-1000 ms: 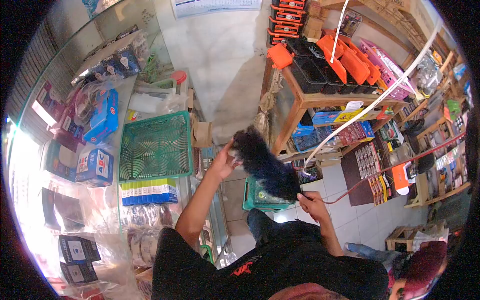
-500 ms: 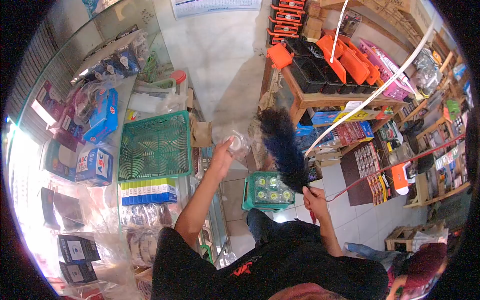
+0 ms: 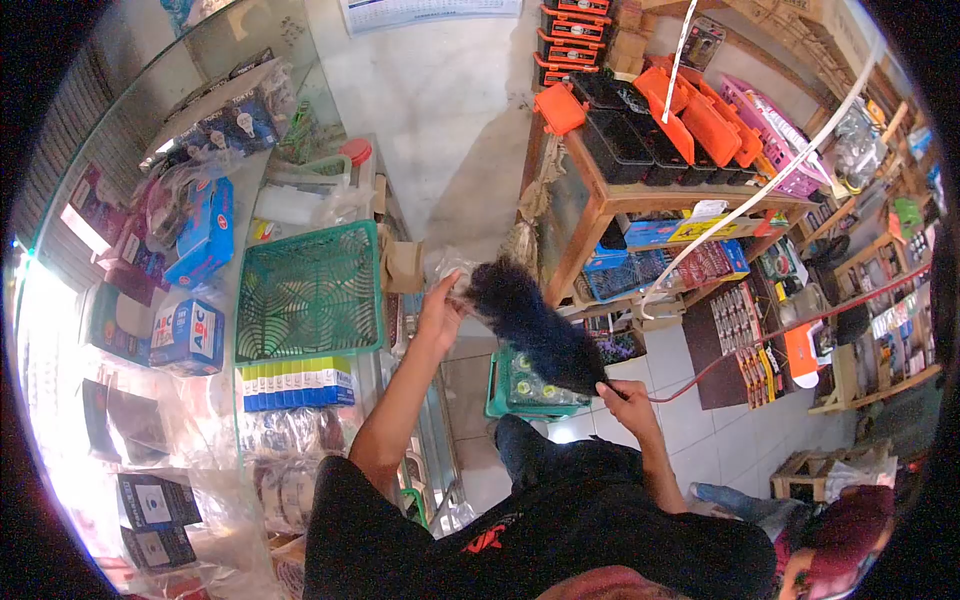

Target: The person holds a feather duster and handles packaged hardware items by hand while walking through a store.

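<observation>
My right hand (image 3: 631, 407) is closed around the handle end of a fluffy dark blue-black duster (image 3: 535, 325). The duster reaches up and left, its tip against or just in front of a clear plastic packet (image 3: 455, 266). My left hand (image 3: 440, 312) grips that packet, which has something white and round inside, now mostly covered by the bristles. Below the duster, a green crate (image 3: 492, 400) on the floor holds several clear packs with round green-and-white labels, partly hidden. Left of my left hand, a green plastic basket (image 3: 378, 290) rests on the glass counter.
Boxes and bagged goods fill the counter at left, including a blue-and-white box (image 3: 187, 335). Black-and-orange toolboxes (image 3: 640, 130) stand on a wooden table (image 3: 600, 205) at right. A white cable (image 3: 770, 190) hangs across the right side. Another person (image 3: 840, 540) is at lower right.
The duster has swung left and down, so its tip now meets the packet in my left hand. That hand stays nearly in place.
</observation>
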`<state>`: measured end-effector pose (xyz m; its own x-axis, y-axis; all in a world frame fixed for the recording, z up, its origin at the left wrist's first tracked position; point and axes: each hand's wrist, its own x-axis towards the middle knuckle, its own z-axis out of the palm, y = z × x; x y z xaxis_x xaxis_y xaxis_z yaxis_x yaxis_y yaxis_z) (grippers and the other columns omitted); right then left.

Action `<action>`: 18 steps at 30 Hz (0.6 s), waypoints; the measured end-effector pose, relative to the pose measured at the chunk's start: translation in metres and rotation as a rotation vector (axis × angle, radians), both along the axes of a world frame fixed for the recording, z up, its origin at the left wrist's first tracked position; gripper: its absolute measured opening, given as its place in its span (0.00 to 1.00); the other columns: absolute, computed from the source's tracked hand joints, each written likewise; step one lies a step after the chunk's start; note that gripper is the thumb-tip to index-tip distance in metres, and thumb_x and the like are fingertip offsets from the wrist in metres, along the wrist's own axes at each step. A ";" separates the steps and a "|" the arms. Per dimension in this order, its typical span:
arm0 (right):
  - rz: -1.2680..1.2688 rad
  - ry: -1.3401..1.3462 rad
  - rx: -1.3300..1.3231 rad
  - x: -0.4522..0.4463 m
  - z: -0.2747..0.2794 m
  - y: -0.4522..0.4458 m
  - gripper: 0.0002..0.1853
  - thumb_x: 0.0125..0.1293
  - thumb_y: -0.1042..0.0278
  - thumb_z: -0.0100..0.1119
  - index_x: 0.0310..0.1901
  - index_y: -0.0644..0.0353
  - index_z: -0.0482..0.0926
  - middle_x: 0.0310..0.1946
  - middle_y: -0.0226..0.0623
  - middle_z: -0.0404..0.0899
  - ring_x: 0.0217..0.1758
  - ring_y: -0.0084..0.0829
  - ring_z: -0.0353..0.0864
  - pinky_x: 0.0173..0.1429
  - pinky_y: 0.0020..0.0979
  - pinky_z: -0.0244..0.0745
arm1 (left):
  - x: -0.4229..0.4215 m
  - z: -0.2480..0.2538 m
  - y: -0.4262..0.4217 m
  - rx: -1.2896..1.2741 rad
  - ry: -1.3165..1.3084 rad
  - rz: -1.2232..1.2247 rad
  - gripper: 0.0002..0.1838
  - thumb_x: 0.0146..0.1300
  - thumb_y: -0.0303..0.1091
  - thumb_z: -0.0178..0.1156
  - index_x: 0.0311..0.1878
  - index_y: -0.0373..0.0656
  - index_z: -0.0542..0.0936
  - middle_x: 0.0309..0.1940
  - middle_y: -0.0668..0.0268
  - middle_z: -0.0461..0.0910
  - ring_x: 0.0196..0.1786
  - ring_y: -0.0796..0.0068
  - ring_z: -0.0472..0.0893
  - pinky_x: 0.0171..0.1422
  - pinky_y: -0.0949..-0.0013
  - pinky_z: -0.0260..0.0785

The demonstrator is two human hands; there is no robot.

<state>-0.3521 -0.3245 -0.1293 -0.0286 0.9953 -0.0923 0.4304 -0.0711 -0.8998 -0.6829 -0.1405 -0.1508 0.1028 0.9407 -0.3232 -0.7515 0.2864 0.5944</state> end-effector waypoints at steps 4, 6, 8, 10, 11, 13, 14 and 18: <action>0.039 -0.091 -0.072 0.002 0.016 -0.001 0.22 0.66 0.59 0.62 0.17 0.61 0.71 0.12 0.21 0.64 0.17 0.15 0.60 0.21 0.25 0.53 | -0.004 -0.010 0.004 -0.045 0.018 -0.047 0.11 0.58 0.37 0.67 0.42 0.50 0.77 0.33 0.70 0.81 0.37 0.71 0.82 0.41 0.65 0.75; -0.007 -0.023 -0.002 0.000 0.009 0.000 0.23 0.66 0.59 0.62 0.16 0.61 0.71 0.12 0.21 0.64 0.17 0.15 0.60 0.21 0.25 0.53 | -0.006 -0.013 0.008 -0.005 0.028 -0.031 0.12 0.58 0.38 0.68 0.41 0.50 0.77 0.32 0.70 0.80 0.37 0.71 0.82 0.40 0.65 0.75; -0.019 -0.004 -0.034 0.002 0.008 0.001 0.23 0.66 0.59 0.62 0.15 0.61 0.71 0.11 0.21 0.64 0.17 0.15 0.60 0.21 0.26 0.53 | -0.001 -0.006 0.003 0.018 0.043 0.004 0.12 0.57 0.40 0.68 0.41 0.52 0.76 0.32 0.70 0.80 0.37 0.71 0.82 0.40 0.66 0.76; 0.003 -0.029 -0.168 0.004 0.018 0.000 0.23 0.66 0.58 0.62 0.15 0.60 0.71 0.11 0.21 0.64 0.17 0.14 0.59 0.22 0.26 0.53 | -0.009 -0.018 0.007 -0.071 0.020 -0.096 0.14 0.58 0.39 0.66 0.45 0.47 0.77 0.36 0.64 0.82 0.41 0.66 0.82 0.48 0.60 0.75; 0.001 -0.008 -0.113 0.005 0.013 0.000 0.23 0.66 0.58 0.62 0.15 0.60 0.71 0.11 0.21 0.64 0.17 0.14 0.59 0.21 0.25 0.53 | -0.012 -0.023 0.009 -0.113 0.008 -0.146 0.16 0.59 0.39 0.66 0.47 0.45 0.77 0.38 0.61 0.82 0.42 0.63 0.82 0.52 0.57 0.75; 0.001 0.024 -0.044 0.005 0.003 -0.001 0.24 0.66 0.58 0.62 0.15 0.59 0.70 0.11 0.21 0.64 0.16 0.14 0.60 0.21 0.25 0.54 | -0.010 -0.028 0.010 -0.028 0.024 -0.069 0.16 0.60 0.40 0.64 0.48 0.43 0.77 0.39 0.61 0.82 0.41 0.62 0.83 0.50 0.57 0.76; 0.005 0.037 -0.028 0.005 0.000 -0.001 0.24 0.66 0.58 0.62 0.15 0.59 0.70 0.11 0.21 0.64 0.16 0.14 0.60 0.20 0.24 0.54 | -0.010 -0.034 0.011 0.019 0.035 -0.047 0.17 0.60 0.41 0.64 0.48 0.43 0.77 0.39 0.61 0.82 0.41 0.62 0.83 0.50 0.57 0.76; -0.016 0.049 -0.065 0.003 0.003 0.000 0.24 0.66 0.57 0.62 0.14 0.58 0.69 0.11 0.21 0.64 0.15 0.13 0.60 0.19 0.24 0.53 | -0.011 -0.025 0.009 -0.057 0.066 -0.097 0.18 0.60 0.42 0.64 0.48 0.43 0.77 0.40 0.63 0.82 0.43 0.63 0.82 0.49 0.58 0.75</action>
